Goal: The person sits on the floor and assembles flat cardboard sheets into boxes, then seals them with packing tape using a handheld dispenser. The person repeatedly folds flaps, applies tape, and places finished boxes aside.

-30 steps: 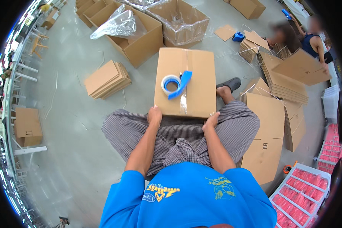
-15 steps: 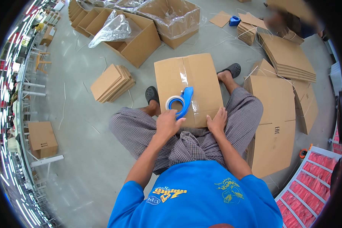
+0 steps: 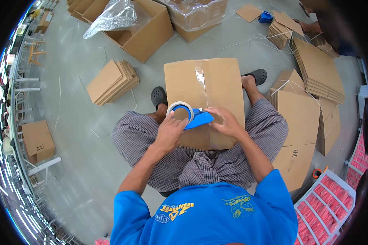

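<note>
A closed brown cardboard box (image 3: 223, 87) stands between my legs, with a strip of shiny clear tape along its top seam. Over its near half I hold a blue tape dispenser (image 3: 199, 119) carrying a roll of tape, lying crosswise. My left hand (image 3: 170, 131) is closed round the roll side. At the dispenser's other end, my right hand (image 3: 227, 122) has its thumb and fingers curled about the tip; whether a tape end is pinched there is too small to see.
Flat cardboard stacks lie left (image 3: 112, 83) and right (image 3: 296, 122) of my legs. Open boxes with clear plastic liners (image 3: 147, 30) stand ahead. A rack of pink packets (image 3: 323, 208) is at the lower right. Another person's arm (image 3: 313, 27) reaches in at the far right, near loose strapping.
The dispenser has turned from pointing away to lying crosswise, its tip to the right. My right hand has left the box's near right corner and come to that tip.
</note>
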